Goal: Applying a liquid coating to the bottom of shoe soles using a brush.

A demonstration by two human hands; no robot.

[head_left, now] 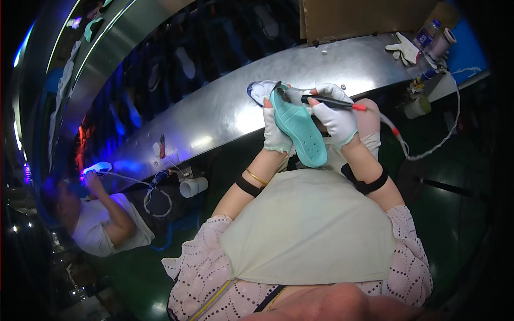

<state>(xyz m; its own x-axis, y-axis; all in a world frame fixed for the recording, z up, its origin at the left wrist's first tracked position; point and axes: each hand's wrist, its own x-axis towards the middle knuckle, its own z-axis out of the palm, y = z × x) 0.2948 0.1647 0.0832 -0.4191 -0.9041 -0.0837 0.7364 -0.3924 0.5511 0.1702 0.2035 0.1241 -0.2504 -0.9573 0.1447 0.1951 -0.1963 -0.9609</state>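
Observation:
A teal clog (pixel 302 128) with holes in its toe is tilted in front of me, toe toward my lap. My left hand (pixel 276 131), in a white fingerless glove, is closed on its left side near the heel. In my right hand (pixel 336 119), gloved the same way, is a black pen-shaped tool (pixel 331 101) with a red rear end and a white hose. The tool's front end is by the clog's heel opening; exact contact is hard to make out. Just beyond the heel, a white shoe piece with a dark blue rim (pixel 259 92) rests on the metal ledge.
Beyond the metal ledge (pixel 214 101) runs a dark conveyor with several shoe parts. A cardboard box (pixel 364 21) stands at the back. At right are a white glove (pixel 402 49), a bottle (pixel 427 35) and the looping hose (pixel 448 136). A co-worker (pixel 110 219) sits at left.

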